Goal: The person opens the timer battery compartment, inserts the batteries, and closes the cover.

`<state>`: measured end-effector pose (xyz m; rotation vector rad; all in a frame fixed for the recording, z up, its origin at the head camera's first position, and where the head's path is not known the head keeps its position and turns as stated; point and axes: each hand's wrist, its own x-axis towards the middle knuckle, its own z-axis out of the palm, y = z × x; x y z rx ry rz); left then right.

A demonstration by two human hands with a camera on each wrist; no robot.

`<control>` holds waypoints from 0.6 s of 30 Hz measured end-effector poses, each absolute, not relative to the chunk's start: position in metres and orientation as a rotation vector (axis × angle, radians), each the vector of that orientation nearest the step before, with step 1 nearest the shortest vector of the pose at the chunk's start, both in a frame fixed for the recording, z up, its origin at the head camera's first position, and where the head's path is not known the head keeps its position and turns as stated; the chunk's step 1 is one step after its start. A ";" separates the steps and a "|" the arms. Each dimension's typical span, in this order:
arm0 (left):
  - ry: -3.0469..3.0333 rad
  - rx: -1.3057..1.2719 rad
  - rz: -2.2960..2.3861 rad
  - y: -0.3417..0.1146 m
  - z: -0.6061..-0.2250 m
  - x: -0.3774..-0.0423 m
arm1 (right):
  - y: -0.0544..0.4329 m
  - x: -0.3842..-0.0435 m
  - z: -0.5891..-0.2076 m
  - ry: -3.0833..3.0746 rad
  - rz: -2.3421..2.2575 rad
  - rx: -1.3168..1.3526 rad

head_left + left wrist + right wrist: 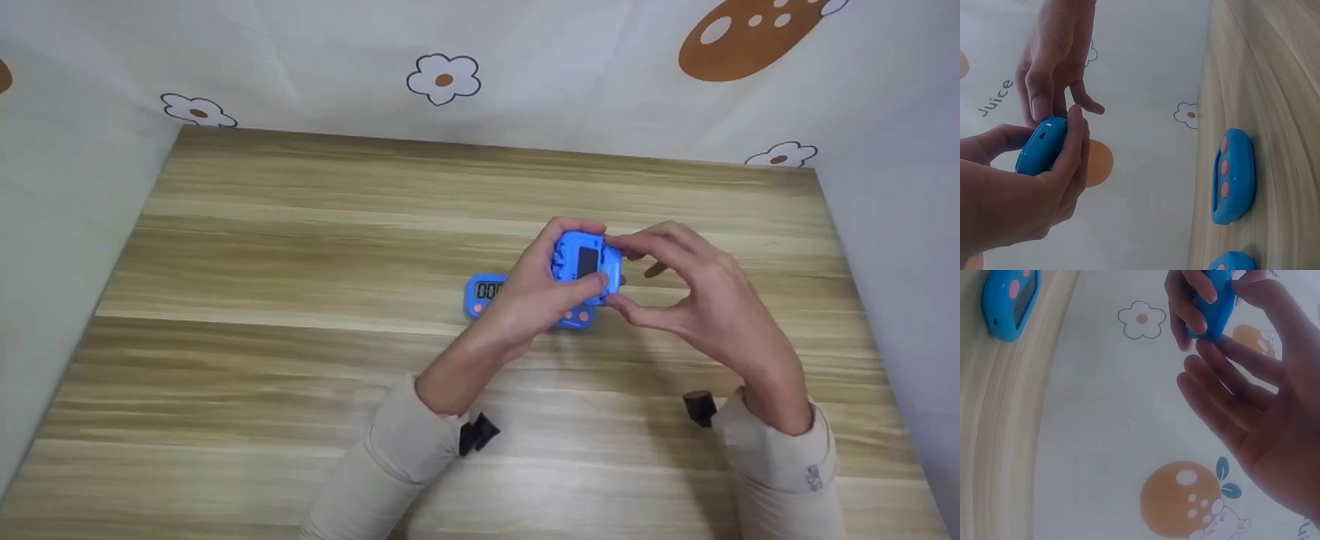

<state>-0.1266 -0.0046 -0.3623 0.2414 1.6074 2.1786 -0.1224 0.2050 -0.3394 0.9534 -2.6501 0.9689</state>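
A blue digital timer (589, 260) is held above the table with its back up, showing a dark rectangular panel. My left hand (529, 296) grips it, thumb across the back and fingers round the far edge. At its right end, my right hand (709, 296) pinches the corners between thumb and forefinger; the other fingers stay apart from it. Below, partly hidden by the left hand, lies a blue timer (486, 289) with its display up. In the left wrist view, two blue timers with pink buttons, one nearer (1235, 177) and one cut off (1235, 260), lie on the table.
The wood-grain table (262, 300) spreads around the hands. Behind it hangs a white backdrop (322, 67) with flower and orange prints, and pale walls stand at both sides. Black wrist pieces (478, 433) stick out by the sleeves.
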 end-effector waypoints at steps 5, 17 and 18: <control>1.544 0.263 2.212 -0.004 -0.363 -0.126 | 0.208 -0.122 -0.339 -2.647 1.077 0.970; 1.542 0.226 2.229 -0.003 -0.363 -0.125 | 0.202 -0.120 -0.336 -2.621 1.230 0.910; 1.521 0.236 2.247 -0.003 -0.363 -0.125 | 0.199 -0.119 -0.333 -2.610 1.235 0.907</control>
